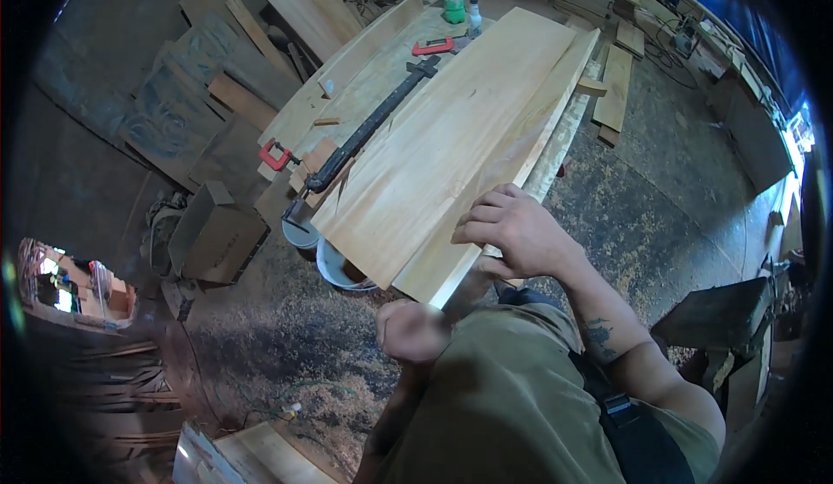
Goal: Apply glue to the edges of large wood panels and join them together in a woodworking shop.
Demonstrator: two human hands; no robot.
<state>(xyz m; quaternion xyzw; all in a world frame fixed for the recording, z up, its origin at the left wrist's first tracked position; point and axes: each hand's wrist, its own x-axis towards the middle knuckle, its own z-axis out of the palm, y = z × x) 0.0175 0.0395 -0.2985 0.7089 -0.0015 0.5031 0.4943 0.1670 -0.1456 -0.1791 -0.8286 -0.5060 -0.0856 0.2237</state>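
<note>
Fingers, right: our right hand [512, 234] rests on the near end of the top board [451, 137], fingers [479, 217] curled and close together, tips pressing on the wood by its right edge; the thumb is hidden under the hand, so we cannot tell whether it hooks the edge.
Fingers, left: our left hand [414, 330] is balled into a loose fist just below the board's near corner; it looks blurred, and we cannot tell whether it holds anything or touches the wood.
Top board: long, pale, lying lengthwise away from us on the bench [382, 76], its near end jutting past the bench edge.
Lower board [529, 141]: a second pale plank under the first, showing along its right side.
Bar clamp [369, 128]: long, black, lying on the bench just left of the top board, running alongside it.
Red clamps: one C-clamp [276, 155] at the bench's left corner, another [432, 47] near the far end.
Far end: a green cup [453, 4] and a small bottle [475, 16] stand close together.
Buckets [334, 263]: two round ones on the floor under the board's near end.
Floor [286, 345]: covered in sawdust and shavings.
</note>
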